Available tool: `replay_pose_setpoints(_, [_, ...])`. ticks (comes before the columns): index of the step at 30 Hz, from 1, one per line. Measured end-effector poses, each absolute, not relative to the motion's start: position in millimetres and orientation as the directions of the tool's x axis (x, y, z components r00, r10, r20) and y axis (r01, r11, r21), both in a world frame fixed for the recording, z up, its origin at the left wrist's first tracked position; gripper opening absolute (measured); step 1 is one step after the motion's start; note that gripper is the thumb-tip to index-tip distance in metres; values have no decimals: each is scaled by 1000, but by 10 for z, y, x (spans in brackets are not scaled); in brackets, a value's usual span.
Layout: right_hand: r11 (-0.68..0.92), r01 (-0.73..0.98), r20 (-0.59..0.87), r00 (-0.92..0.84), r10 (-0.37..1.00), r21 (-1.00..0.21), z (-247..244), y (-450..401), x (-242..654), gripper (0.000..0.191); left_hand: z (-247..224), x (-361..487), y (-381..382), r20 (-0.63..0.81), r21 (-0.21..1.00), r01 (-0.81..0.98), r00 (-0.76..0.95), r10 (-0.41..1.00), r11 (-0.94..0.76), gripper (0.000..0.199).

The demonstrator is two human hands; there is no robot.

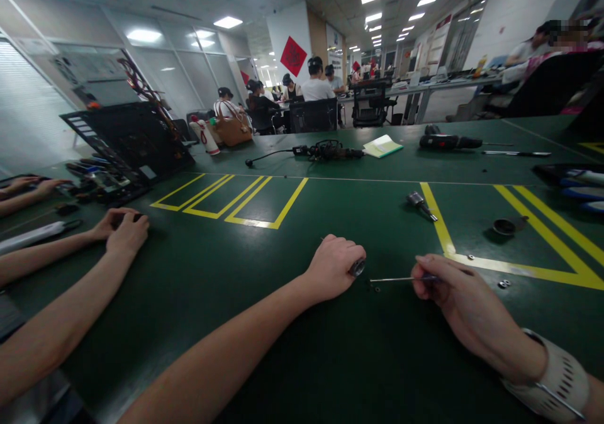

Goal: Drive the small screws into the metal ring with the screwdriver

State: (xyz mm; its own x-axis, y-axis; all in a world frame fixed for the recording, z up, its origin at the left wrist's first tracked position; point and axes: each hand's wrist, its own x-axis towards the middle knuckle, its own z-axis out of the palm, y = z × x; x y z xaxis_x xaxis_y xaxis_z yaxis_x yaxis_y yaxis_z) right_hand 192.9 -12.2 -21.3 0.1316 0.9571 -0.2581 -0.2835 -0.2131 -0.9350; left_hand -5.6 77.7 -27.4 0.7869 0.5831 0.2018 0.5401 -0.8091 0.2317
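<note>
1. Left hand [336, 263]: our fingers are curled into a fist around a dark cylindrical part [357, 267]. Only its round end shows, facing the right side of the bench [264, 348]. The rest is hidden, so we can't tell how deep the grip goes.
2. Right hand [450, 298]: thumb and fingertips pinched on a thin-shafted tool [391, 280], palm loosely cupped. Shaft points toward the bench's left edge, tip just beside the part, apart from it. We can't tell if the tip touches the bench top.
3. Brace the left fist on the bench; a steady part should beat a hard push.
4. Line the shaft up with the part's axis before any contact. It looks offset toward the near edge; coming in skewed could slip or scratch.
5. Light pinch, fingers well back from the tip: better feel, less risk of stabbing the left hand.
6. Watch the small ring [377, 289] by the tip, near-edge side. A sleeve or knuckle could flick it away.
7. Same for the loose rings [504, 284], beside the yellow tape [509, 265] toward the right edge.
8. Motor-like piece [419, 204] and round cup [504, 226] sit toward the far edge, clear of both hands. Leave them there.
</note>
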Motion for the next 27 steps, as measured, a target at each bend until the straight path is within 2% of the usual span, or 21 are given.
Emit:
replay_pose_setpoints(4, [-169,-265,-218,167,962,-949,-222,-126,1923,27,-321,-61,815,216,302,556,751,623,-775,5])
replay_pose_setpoints(7, [-115,-245,-168,209,963,-963,-231,-129,1899,24,-348,-55,842,234,347,570,717,657,-745,13])
replay_pose_setpoints(10, [-87,-210,-137,235,962,-974,-263,-131,1875,19,-343,-55,847,239,394,547,715,657,-739,20])
replay_pose_setpoints(13, [-99,-157,-135,243,960,-983,-300,-135,1855,17,-307,-69,841,228,402,526,735,638,-750,17])
replay_pose_setpoints(16, [-129,-109,-151,228,962,-986,-296,-140,1830,29,-264,-99,852,186,414,513,761,622,-752,18])
replay_pose_setpoints(19, [-124,8,-121,143,982,-992,-251,-146,1805,39,-231,-134,892,130,472,483,790,599,-738,29])
replay_pose_setpoints(23, [-74,220,-60,70,996,-973,-206,-145,1779,26,-202,-163,941,40,524,439,843,536,-730,40])
replay_pose_setpoints(27, [-37,252,-27,39,999,-967,-220,-150,1739,19,-183,-164,938,-5,550,391,885,465,-738,45])
